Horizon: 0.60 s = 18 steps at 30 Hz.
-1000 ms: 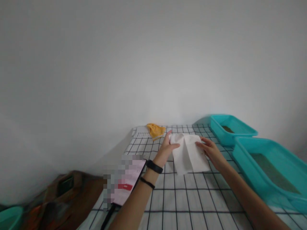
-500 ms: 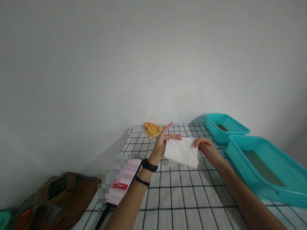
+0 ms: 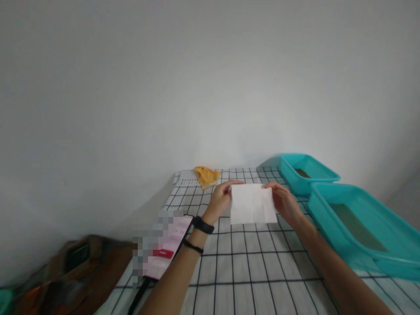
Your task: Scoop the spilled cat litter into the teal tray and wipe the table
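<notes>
A flat white sheet (image 3: 252, 204), perhaps a folded paper bag or tissue, hangs between my two hands above the checked cloth. My left hand (image 3: 223, 194), with a black watch (image 3: 203, 225) and a thin black band on the wrist, grips its upper left corner; the fingers lie behind the sheet. At the upper right corner, my right hand (image 3: 284, 199) pinches the edge between thumb and fingers. Part of the fingers on both sides is hidden by the sheet or by the hand itself.
Two turquoise tubs (image 3: 357, 192) with dark contents stand along the right. A yellow cloth (image 3: 206, 176) lies at the far end of the checked cloth (image 3: 236, 267). On the left is a phone (image 3: 167, 247) with a lit screen. Brown cardboard boxes (image 3: 78, 262) sit lower left.
My left hand's raised thumb and spread fingers have closed on the sheet's left corner. The sheet has levelled out and now faces me more squarely. My right hand keeps its corner.
</notes>
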{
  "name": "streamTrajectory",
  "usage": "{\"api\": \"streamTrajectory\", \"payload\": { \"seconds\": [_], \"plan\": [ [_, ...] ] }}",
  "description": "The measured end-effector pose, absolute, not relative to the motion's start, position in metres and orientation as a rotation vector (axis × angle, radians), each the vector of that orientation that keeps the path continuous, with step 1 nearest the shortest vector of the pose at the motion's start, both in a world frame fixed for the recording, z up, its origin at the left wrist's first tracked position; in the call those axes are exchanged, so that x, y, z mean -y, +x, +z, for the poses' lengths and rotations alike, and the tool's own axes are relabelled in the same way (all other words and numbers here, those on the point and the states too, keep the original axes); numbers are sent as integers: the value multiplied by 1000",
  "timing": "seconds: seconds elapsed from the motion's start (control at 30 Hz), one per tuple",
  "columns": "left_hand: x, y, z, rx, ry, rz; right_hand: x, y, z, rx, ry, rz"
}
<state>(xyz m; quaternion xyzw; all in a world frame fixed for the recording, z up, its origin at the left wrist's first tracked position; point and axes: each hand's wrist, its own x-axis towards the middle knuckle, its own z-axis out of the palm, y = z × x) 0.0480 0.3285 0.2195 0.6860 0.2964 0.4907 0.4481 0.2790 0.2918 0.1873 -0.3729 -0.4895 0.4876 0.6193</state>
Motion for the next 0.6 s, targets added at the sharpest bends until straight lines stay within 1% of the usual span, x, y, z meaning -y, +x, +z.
{"api": "streamTrajectory", "payload": {
  "seconds": [0.17,0.23,0.4,0.53,0.6],
  "plan": [
    [-326,47,221,-803,1692,1175,-290,276,188,1125,-869,1271],
    [-326,48,221,-827,1669,1166,-290,272,184,1211,-961,1245],
    [-330,46,217,-953,1582,1234,-293,273,177,1387,-1201,902],
    [-341,37,212,-1121,1541,1334,-294,296,186,1311,-1295,451],
    [-345,32,212,-1211,1583,1365,-292,300,189,1366,-1324,301]
  ]
}}
